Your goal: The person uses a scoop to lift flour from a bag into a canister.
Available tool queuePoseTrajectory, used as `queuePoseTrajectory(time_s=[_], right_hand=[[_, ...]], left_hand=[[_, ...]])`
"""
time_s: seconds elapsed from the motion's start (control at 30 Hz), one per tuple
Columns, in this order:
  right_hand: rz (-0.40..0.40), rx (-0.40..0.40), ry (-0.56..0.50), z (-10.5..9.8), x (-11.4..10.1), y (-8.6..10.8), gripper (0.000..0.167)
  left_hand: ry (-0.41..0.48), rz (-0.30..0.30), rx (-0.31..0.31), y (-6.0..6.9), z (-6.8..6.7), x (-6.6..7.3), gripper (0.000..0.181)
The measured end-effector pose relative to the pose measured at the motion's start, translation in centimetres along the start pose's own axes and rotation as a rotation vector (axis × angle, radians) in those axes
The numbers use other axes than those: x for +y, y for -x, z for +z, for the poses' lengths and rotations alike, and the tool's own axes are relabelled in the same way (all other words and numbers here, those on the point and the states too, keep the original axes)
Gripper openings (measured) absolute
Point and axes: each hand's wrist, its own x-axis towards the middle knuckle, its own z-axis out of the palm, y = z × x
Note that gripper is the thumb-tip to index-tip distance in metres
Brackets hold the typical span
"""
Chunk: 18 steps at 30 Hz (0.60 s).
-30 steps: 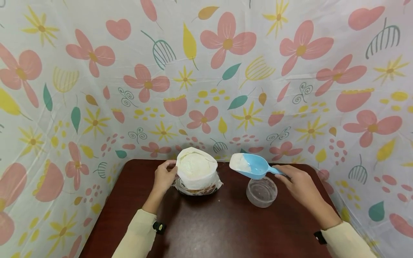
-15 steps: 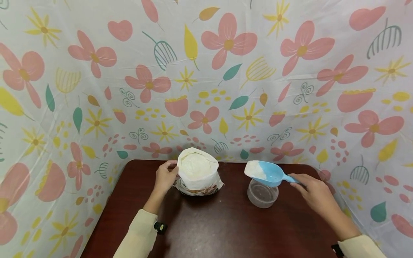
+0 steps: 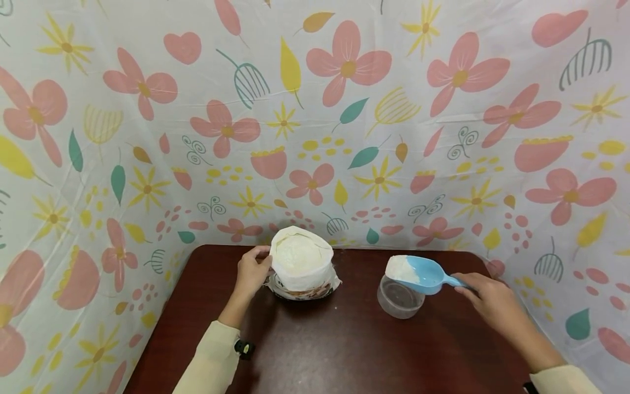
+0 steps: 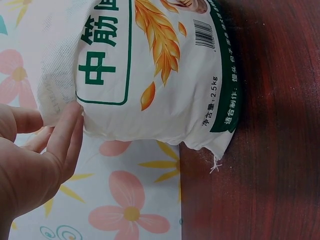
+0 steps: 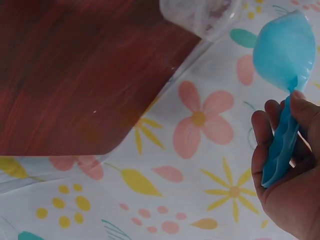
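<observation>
In my left hand I pinch the folded rim of a white flour bag, thumb on one side and fingers on the other. The bag stands open-topped at the back of the table, pale flour showing inside. My right hand grips the handle of a light blue scoop, fingers curled round it in the right wrist view. White flour fills the scoop's front end. The scoop hangs above a clear round plastic container and hides part of its far rim.
The dark red-brown table has rounded back corners. A floral sheet hangs close behind it and along both sides. A small white speck lies on the tabletop between the bag and the container.
My right hand has moved the loaded scoop to the right and slightly down, from between the bag and the container to above the container. My left hand has stayed at the bag rim.
</observation>
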Motion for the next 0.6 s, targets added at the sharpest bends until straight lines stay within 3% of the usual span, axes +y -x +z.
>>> queuePoseTrajectory(time_s=[0.6], right_hand=[[-0.081, -0.108, 0.069, 0.1, 1.9, -0.2, 0.031]], left_hand=[[-0.004, -0.006, -0.006, 0.0, 0.1, 0.1, 0.026]])
